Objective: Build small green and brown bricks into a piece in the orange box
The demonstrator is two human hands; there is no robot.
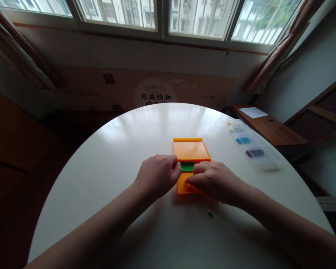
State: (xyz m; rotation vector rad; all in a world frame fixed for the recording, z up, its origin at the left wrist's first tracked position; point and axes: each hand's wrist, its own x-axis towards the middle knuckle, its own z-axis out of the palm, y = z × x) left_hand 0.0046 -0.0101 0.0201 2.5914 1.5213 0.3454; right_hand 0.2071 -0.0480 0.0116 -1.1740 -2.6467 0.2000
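An orange plastic tray with a sliding lid [190, 150] lies in the middle of the round white table [123, 160]. A green studded plate [187, 167] shows in the gap between the lid and the orange base. My left hand [158, 175] is curled, its fingertips pressed against the left edge of the tray by the green plate. My right hand [212, 181] lies over the lower part of the tray, fingers bent and touching it beside the green plate. A tiny green piece [210, 215] rests on the table near my right wrist.
Clear plastic compartments [250, 147] at the table's right edge hold pale, blue and dark pieces. A wooden shelf with a white paper [253, 112] stands beyond it. A cardboard panel with printed characters [155, 95] leans under the window.
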